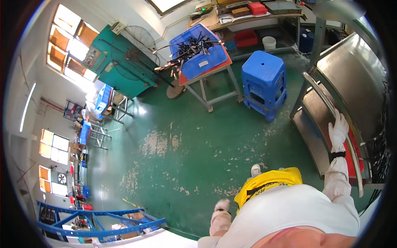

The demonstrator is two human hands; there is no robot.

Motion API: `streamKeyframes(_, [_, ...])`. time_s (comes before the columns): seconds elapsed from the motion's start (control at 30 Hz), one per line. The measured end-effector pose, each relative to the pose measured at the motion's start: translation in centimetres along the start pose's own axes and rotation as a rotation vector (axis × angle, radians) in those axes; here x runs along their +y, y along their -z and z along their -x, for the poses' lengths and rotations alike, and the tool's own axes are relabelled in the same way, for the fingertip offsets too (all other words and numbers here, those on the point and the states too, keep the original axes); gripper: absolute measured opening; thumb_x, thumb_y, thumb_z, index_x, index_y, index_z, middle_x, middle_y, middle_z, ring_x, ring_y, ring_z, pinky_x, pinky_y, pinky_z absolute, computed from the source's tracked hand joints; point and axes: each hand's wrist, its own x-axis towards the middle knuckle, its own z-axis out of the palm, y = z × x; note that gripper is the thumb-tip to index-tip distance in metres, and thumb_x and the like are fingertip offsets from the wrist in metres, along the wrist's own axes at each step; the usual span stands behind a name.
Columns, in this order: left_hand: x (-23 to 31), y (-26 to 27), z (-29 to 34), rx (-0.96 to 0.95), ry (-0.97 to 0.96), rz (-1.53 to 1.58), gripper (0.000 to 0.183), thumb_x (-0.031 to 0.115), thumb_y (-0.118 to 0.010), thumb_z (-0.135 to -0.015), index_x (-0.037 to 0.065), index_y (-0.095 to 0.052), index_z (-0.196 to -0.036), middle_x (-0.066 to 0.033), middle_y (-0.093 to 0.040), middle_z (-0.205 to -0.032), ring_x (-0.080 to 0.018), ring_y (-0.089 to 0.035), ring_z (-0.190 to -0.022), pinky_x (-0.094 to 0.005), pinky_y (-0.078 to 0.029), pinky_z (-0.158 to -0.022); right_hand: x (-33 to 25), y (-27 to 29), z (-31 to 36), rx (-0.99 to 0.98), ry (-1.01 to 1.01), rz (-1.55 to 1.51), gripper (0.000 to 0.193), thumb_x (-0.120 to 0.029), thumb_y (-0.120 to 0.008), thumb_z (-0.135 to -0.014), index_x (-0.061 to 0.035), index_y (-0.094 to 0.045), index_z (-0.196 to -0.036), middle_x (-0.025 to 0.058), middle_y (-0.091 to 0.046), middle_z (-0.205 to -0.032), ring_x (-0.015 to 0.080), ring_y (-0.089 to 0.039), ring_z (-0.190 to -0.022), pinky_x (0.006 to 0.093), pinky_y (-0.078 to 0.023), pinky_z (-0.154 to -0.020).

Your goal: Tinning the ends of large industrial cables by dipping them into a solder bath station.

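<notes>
My right hand [338,129], in a white glove with a black band at the wrist, holds a curved metal rail [321,93]. The rail runs along the near side of a metal rack [351,62] on my right. Its fingers reach over the tube, partly hidden from this side. Low by my body hangs my left hand [222,205], also gloved in white and smeared by motion. Nothing shows in it, and its fingers cannot be made out. A yellow cloth or bag [269,182] with dark markings is at my waist.
Ahead, a blue crate [215,62] of dark rods or cables sits on a wheeled stand, some ends jutting out. Stacked blue stools [264,78] stand right of it. A workbench [248,20], green cabinet [120,62] and fan [140,39] lie beyond; a blue frame [103,215] is lower left.
</notes>
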Motion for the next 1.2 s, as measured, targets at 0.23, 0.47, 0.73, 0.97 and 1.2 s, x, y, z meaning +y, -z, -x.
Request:
streamKeyframes(0.23, [-2.6, 17.2, -15.2, 0.466, -0.301, 0.465, 0.040, 0.037, -0.047, -0.083, 0.006, -0.063, -0.103, -0.0214, -0.061, -0.105, -0.0384, -0.056, -0.102, -0.0433, -0.044, -0.088, -3.3, -1.4, -1.4, 0.074, -0.062, 0.155, 0.074, -0.021, -0.068, -0.073, -0.0154, -0.033, -0.137, 0.0138, -0.048, -0.124, 0.0321, -0.045, -0.113, 0.0476, -0.030, -0.103])
streamKeyframes(0.47, [7.3, 30.0, -17.2, 0.371, -0.351, 0.624, 0.044, 0.042, -0.051, -0.085, 0.007, -0.060, -0.110, -0.0174, -0.063, -0.105, -0.0329, -0.058, -0.103, -0.0394, -0.044, -0.089, -9.5, -1.0, -5.2, 0.119, 0.020, -0.033, 0.073, -0.019, -0.070, -0.066, -0.0073, -0.039, -0.132, 0.0164, -0.049, -0.120, 0.0353, -0.045, -0.109, 0.0478, -0.033, -0.099])
streamKeyframes(0.73, [9.3, 29.3, -22.5, 0.169, -0.349, 0.551, 0.043, 0.038, -0.054, -0.083, 0.006, -0.061, -0.111, -0.0159, -0.064, -0.105, -0.0292, -0.060, -0.101, -0.0378, -0.046, -0.087, -14.5, -0.4, -8.1, 0.068, 0.116, -0.168, 0.067, -0.013, -0.070, -0.065, -0.0061, -0.045, -0.127, 0.0189, -0.047, -0.121, 0.0385, -0.044, -0.110, 0.0484, -0.035, -0.097])
streamKeyframes(0.97, [11.6, 33.6, -19.6, -0.064, -0.214, 0.682, 0.038, 0.035, -0.056, -0.083, 0.003, -0.062, -0.103, -0.0123, -0.065, -0.085, -0.0246, -0.063, -0.075, -0.0367, -0.049, -0.069, -19.2, -0.4, -12.8, 0.168, 0.266, -0.600, 0.051, -0.005, -0.067, -0.066, -0.0043, -0.052, -0.115, 0.0195, -0.048, -0.121, 0.0391, -0.045, -0.112, 0.0470, -0.036, -0.097])
streamKeyframes(1.2, [25.1, 46.1, -12.4, 0.693, -0.875, 0.484, 0.031, 0.029, -0.050, -0.088, 0.008, -0.055, -0.109, -0.0138, -0.057, -0.111, -0.0324, -0.054, -0.104, -0.0396, -0.044, -0.087, -23.4, -3.7, -14.9, -0.162, 0.414, -0.692, 0.044, -0.009, -0.067, -0.069, -0.0054, -0.054, -0.111, 0.0163, -0.052, -0.116, 0.0352, -0.049, -0.108, 0.0426, -0.040, -0.092])
